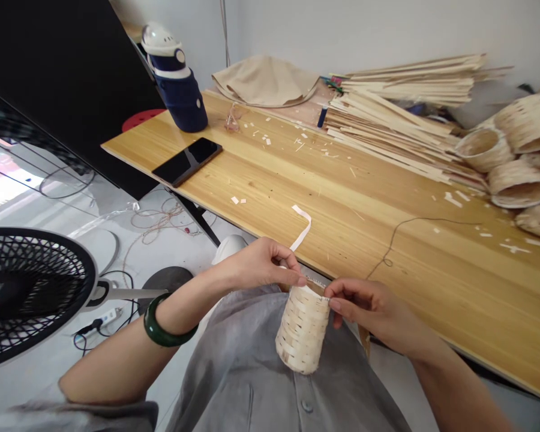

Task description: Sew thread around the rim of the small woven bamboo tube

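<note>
A small cup-shaped basket (302, 336), woven from pale wood strips, is held tilted in my lap at the table's front edge. My left hand (270, 264) pinches the left side of its rim between thumb and fingers. From under those fingers a narrow white strip (303, 228) curls up onto the table. My right hand (369, 306) is closed on the right side of the rim. A thin dark thread (392, 240) lies on the table and runs down behind that hand; where it ends is hidden, as is anything tiny between the fingertips.
On the wooden table (432, 288) lie a phone (189, 162), a blue bottle (180, 99), scattered scraps, bundled wood strips (387, 132) and a beige cloth (265, 81). Several woven baskets (522, 183) are piled right. A black fan (31, 297) stands at left, with cords on the floor.
</note>
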`<act>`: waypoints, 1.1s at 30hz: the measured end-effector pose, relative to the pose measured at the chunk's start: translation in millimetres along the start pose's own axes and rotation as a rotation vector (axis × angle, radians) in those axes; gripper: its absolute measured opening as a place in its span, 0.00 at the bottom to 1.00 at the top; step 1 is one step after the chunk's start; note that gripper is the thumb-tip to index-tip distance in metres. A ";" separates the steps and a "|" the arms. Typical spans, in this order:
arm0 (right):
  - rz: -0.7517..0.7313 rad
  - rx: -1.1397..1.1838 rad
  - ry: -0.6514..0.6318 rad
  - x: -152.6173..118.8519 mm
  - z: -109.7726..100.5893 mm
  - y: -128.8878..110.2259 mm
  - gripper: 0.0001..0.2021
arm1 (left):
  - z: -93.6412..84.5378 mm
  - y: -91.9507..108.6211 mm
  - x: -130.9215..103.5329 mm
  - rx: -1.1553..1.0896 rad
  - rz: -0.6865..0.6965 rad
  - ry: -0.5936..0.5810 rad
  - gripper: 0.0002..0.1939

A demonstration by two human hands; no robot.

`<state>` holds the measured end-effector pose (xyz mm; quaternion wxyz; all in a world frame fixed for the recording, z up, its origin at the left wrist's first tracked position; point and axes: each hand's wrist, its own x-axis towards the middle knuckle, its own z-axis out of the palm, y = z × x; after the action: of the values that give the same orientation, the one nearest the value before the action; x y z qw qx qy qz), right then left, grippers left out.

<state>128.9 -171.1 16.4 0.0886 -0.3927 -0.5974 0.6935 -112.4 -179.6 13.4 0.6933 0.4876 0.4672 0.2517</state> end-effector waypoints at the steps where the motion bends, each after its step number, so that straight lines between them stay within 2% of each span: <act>1: 0.000 0.000 0.001 -0.1 0.3 -0.1 0.19 | -0.6 -1.1 1.0 0.007 0.005 0.000 0.13; 7: -0.009 0.023 -0.001 1.2 0.1 2.8 0.18 | -2.4 -2.3 -1.5 -0.024 0.026 -0.040 0.11; 13: -0.005 -0.003 -0.004 1.4 -0.8 2.9 0.18 | -1.7 0.5 -2.2 -0.102 -0.092 -0.061 0.14; 16: -0.001 -0.010 -0.001 1.0 -0.6 1.7 0.19 | -1.8 -2.7 1.2 -0.076 -0.096 -0.031 0.15; 27: 0.023 -0.008 0.028 0.5 0.7 0.9 0.20 | -0.3 -14.3 4.5 0.098 0.091 0.030 0.11; 31: 0.023 0.006 0.032 0.9 0.3 3.1 0.20 | 0.5 -16.1 2.0 0.302 0.325 0.011 0.14; 33: 0.028 0.011 0.037 0.8 -0.3 5.0 0.20 | 1.3 -17.5 1.2 0.379 0.424 -0.025 0.12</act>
<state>130.3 -171.7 11.6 0.0920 -0.4135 -0.5862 0.6906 -112.6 -186.2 -2.9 0.5273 0.6983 0.3852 0.2933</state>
